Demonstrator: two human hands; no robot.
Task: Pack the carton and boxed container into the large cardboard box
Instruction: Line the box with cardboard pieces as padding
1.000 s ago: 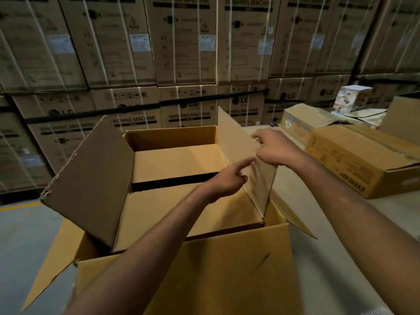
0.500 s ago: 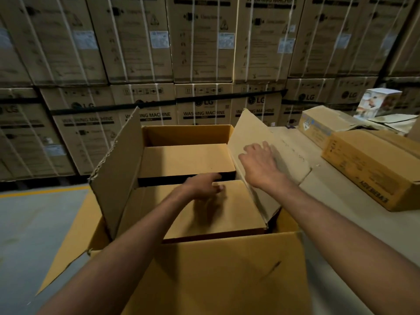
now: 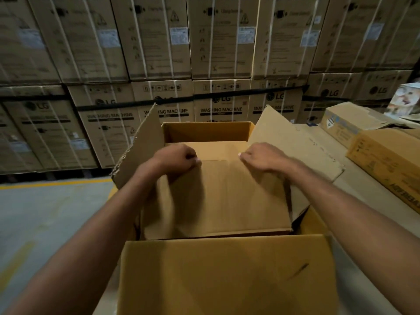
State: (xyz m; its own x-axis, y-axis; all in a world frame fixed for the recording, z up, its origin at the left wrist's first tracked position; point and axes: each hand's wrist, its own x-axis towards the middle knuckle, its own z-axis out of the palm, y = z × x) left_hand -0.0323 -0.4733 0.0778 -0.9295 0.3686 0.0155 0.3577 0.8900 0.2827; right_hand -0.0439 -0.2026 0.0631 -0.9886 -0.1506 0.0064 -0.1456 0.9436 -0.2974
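Both grips, left hand (image 3: 176,159) and right hand (image 3: 261,158), curl onto the carton's (image 3: 216,196) stiff, probably light near flap edge, the sensible hold.

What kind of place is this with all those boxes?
Most likely a warehouse or stockroom. A tall wall of stacked washing machine cartons fills the back, the concrete floor has a painted yellow line, and more boxes sit on a packing table.

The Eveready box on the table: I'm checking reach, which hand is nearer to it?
Right. The right hand is on the near flap, on the side toward the Eveready box; the left hand grips the flap farther away.
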